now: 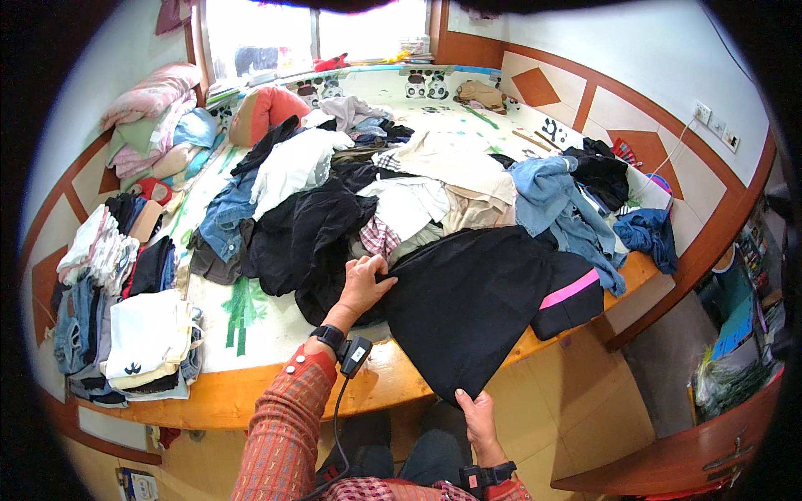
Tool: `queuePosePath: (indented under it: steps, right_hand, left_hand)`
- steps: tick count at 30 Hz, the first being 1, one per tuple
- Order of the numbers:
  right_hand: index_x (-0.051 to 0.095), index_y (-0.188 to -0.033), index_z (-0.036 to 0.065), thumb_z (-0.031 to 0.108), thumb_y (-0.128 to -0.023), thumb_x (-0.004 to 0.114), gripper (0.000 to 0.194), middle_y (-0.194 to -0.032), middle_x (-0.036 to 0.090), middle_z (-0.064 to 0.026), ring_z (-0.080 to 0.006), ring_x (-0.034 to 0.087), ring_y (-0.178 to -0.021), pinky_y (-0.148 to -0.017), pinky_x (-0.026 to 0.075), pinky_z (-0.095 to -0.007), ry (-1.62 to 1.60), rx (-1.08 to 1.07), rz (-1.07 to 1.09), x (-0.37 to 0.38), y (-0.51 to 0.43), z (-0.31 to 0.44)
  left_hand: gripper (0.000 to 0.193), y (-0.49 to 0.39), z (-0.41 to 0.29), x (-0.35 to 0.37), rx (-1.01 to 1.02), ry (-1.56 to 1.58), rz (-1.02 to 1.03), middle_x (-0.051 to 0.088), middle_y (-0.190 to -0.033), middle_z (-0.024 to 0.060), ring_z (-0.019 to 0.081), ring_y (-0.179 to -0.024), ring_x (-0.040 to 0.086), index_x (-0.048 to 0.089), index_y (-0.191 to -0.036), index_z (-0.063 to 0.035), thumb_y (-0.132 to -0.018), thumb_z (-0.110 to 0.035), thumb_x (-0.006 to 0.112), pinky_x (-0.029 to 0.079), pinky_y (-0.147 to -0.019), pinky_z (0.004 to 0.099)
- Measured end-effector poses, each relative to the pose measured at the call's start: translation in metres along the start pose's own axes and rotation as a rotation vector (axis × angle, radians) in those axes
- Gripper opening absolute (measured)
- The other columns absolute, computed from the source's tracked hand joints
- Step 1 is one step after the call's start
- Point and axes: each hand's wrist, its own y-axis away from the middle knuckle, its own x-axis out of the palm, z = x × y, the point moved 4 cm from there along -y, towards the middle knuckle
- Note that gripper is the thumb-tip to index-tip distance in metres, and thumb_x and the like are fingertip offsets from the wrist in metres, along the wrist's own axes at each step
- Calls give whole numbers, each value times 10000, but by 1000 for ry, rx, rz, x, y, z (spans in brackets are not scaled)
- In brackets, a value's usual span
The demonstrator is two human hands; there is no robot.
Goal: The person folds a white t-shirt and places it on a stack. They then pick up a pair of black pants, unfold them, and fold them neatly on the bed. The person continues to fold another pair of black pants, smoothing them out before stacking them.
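A black garment [470,294] is spread over the front of the clothes pile and hangs past the platform's wooden edge. My left hand [364,287] pinches its left side between thumb and fingers. Lower down, my right hand [480,421] grips its bottom corner in front of the edge. A black piece with a pink stripe [570,289] lies against its right side; I cannot tell whether the two are joined. Behind my left hand are a crumpled black garment [307,232] and a red-and-white checked cloth [380,239].
Folded clothes [150,335] are stacked at the left front of the platform. Blue denim garments [564,206] lie at the right of the pile. Folded bedding [153,119] sits at the back left. The wooden edge [250,397] runs along the front, and a cable hangs from my left wrist.
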Motion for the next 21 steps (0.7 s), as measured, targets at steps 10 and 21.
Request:
queuePosePath:
  steps: [10, 21]
  right_hand:
    - [751, -1042, -19, 108, -870, 767, 214, -975, 751, -18, -121, 674, -867, -801, 525, -291, 554, -70, 59, 8, 7, 18]
    - [669, -1111, -65, 300, -902, 756, 429, -997, 721, -142, -233, 662, -895, -837, 523, -376, 685, -665, -338, -5, -60, 340]
  left_hand:
    - [464, 0, 57, 20, -383, 150, 350, 744, -1126, 124, 292, -1108, 690, 713, -1175, -131, -778, -341, 828, 457, -988, 419]
    - [406, -139, -59, -78, -393, 978, 10, 686, -1056, 5, 127, -927, 595, 694, -1247, -97, -932, -348, 739, 435, -728, 248]
